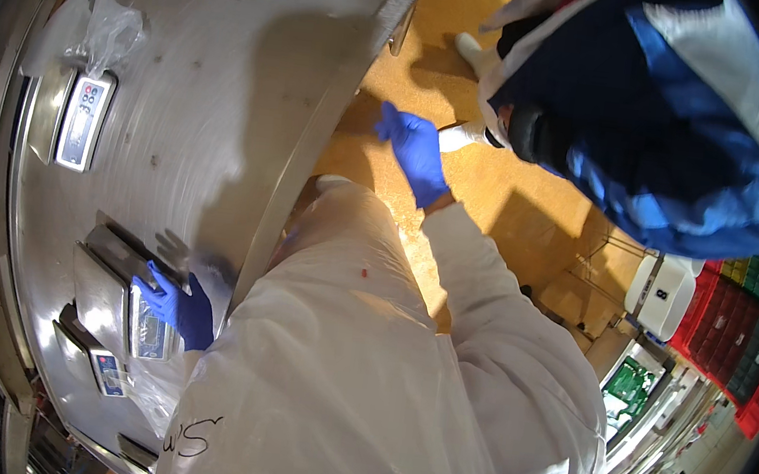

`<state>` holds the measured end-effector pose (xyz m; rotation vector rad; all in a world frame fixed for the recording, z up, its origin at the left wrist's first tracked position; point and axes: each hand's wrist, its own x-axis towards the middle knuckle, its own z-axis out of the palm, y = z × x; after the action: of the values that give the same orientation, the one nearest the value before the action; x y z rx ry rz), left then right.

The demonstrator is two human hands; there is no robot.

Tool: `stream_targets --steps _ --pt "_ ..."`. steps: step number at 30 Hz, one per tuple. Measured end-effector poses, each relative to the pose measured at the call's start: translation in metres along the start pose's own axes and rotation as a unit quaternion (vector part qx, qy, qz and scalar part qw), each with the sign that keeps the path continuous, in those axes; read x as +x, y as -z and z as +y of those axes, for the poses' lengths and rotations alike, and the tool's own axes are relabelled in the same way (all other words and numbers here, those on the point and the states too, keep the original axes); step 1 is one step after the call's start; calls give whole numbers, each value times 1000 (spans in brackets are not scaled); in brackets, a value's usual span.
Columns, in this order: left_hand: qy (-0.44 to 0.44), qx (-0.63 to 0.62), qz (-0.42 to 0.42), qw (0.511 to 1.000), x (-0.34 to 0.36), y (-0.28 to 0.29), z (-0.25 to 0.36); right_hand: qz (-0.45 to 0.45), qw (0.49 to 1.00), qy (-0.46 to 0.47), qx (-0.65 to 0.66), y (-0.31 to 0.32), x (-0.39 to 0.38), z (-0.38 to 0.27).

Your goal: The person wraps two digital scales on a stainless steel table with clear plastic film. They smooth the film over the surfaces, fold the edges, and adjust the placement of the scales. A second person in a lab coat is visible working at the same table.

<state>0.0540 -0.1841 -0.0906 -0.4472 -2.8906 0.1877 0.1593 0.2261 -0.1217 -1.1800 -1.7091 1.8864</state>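
Note:
My left hand (175,307), in a blue glove, has fingers spread over a digital scale (146,337) on the steel table (184,65). Beside it sit a dark-edged scale plate (98,280) and a smaller scale (107,370) by crumpled clear plastic (150,398). My right hand (413,152), also blue-gloved, hangs in the air just beyond the table's right edge, fingers loosely bent and apart, holding nothing that I can see. My white apron (321,343) reaches along that edge.
Another person (672,130) in blue and white stands close at upper right on the yellow floor (517,225). Another scale (84,119) and plastic bags (112,38) lie farther up the table. Red crates (724,332), a white container (659,292) and green items (629,392) are at right.

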Motion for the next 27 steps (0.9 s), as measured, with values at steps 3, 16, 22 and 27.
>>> stream_targets --steps 3,16,22,27 --pt "-43 -2 22 999 26 19 29 -20 992 -81 93 23 44 20" --pt "-125 -32 65 990 70 42 69 -162 965 -90 185 -6 75 49" --pt "-116 -39 44 992 68 41 79 -166 958 -96 213 -4 82 56" --pt "-93 -59 17 994 66 47 79 -176 972 -89 130 30 74 48"
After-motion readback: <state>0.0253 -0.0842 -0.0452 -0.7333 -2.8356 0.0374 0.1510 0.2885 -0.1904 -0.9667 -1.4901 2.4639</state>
